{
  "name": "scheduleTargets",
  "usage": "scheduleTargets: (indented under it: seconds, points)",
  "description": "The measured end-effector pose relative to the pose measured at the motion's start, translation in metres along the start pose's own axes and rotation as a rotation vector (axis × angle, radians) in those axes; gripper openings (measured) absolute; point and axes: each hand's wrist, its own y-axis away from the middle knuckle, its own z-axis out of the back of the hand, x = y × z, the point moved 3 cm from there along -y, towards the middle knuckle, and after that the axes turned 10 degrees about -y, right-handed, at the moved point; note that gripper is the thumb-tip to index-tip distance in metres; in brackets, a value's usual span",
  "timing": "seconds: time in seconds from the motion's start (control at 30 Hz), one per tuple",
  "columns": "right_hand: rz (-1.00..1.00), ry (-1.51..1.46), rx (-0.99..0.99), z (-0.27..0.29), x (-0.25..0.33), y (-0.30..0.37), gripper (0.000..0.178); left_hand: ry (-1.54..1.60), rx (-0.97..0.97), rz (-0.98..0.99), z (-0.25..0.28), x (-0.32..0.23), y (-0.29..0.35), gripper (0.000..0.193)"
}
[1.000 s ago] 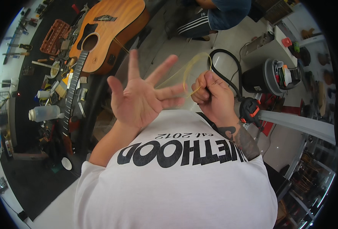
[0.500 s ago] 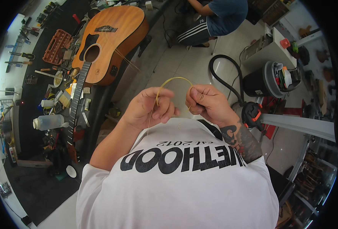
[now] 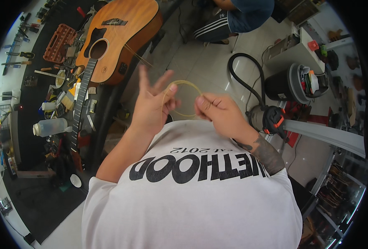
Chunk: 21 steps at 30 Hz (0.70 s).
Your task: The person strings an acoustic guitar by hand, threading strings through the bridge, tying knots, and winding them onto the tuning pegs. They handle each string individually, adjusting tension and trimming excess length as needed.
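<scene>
your right hand [image 3: 221, 111] pinches the coiled string [image 3: 187, 81] near the frame's centre; your left hand [image 3: 150, 106] has two fingers spread, others curled beside the coil, and i cannot tell if it grips. should the right pinch slip, the loops could spring apart.

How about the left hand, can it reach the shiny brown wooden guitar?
Probably yes, with a stretch: nothing solid seems to stand between the bare left hand and the guitar, though that hand is busy at the thin yellow looped strand.
</scene>
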Motion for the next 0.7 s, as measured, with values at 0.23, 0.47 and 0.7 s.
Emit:
scheduleTargets:
  seconds: [0.23,0.47,0.7]
  points:
    - [0.03,-0.113,0.065,0.008,0.0,-0.005,0.04,0.325,0.299,0.041,0.02,-0.009,-0.01,0.057]
    - [-0.015,0.111,0.252,0.017,0.014,-0.005,0.039,0.353,0.574,0.089,0.016,-0.01,-0.004,0.059]
    - [0.041,0.353,0.079,0.02,0.025,0.002,0.042,-0.604,0.033,-0.283,0.057,-0.028,0.009,0.078]
